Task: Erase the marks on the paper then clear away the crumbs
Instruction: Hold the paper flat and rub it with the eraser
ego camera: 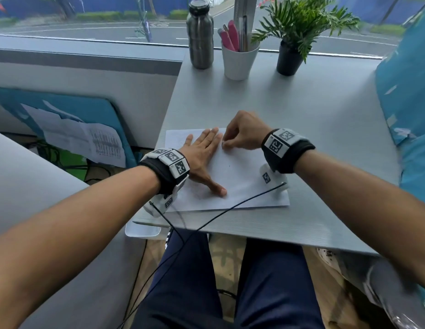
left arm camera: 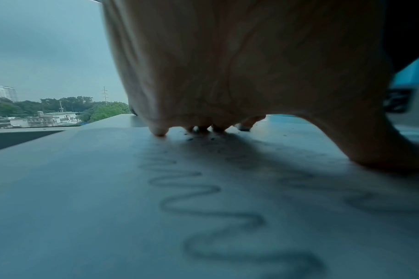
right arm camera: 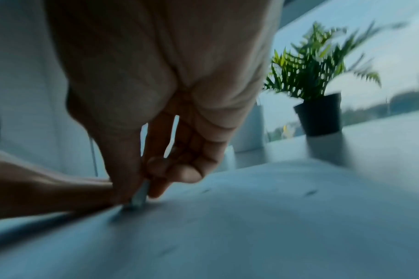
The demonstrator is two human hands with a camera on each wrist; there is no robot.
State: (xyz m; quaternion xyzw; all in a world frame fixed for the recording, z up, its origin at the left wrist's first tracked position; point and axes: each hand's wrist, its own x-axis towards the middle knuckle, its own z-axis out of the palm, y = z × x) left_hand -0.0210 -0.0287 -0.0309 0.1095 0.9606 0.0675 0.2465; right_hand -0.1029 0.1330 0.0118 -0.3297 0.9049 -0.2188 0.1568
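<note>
Paper (ego camera: 242, 176) lies under our flat left hand (ego camera: 202, 153); beside its fingertips, our right hand (ego camera: 244, 134) pinches an eraser (right arm camera: 139, 196) against the sheet.

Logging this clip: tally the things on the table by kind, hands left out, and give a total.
Paper sheets: 1, the paper
Erasers: 1, the eraser, in the right hand grip
Bottles: 1, the metal bottle
Pen cups: 1, the white cup
Potted plants: 1, the plant
Total: 5
The left hand lies flat on the paper.
</note>
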